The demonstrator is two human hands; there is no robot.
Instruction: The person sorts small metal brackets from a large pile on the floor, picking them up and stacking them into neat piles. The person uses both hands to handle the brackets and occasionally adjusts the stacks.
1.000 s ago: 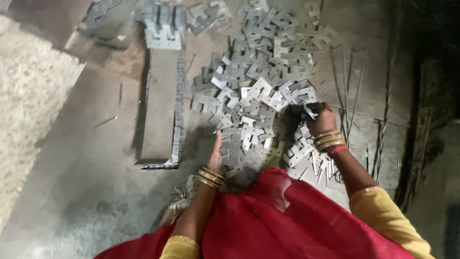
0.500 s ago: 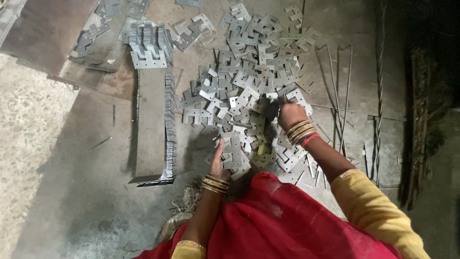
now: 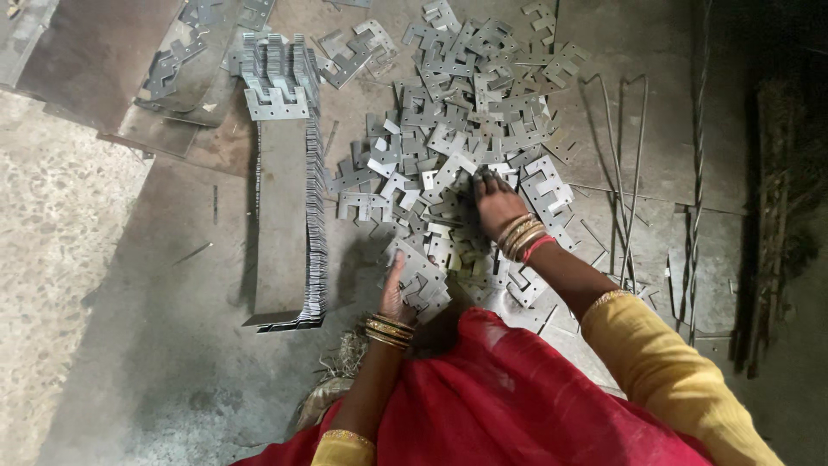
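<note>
Right hand [image 3: 498, 205] is reaching out palm-down with its fingers spread onto the loose heap of stamped metal plates [image 3: 466, 112], which fans away toward 12 o'clock from it. The left hand [image 3: 397, 289] sits closer in at about 7 o'clock, resting against a few plates at the near edge; can't tell if either has actually gripped one. Over at 9 o'clock the long row of stacked plates [image 3: 315, 216] runs near-to-far, closer to the left hand.

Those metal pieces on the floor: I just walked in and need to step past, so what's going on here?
A person in red and yellow bends over a heap of flat metal stampings. The right hand presses down into the heap, and the left hand rests on pieces at its near edge. A long, neat row of stacked stampings lies to the left.
</note>
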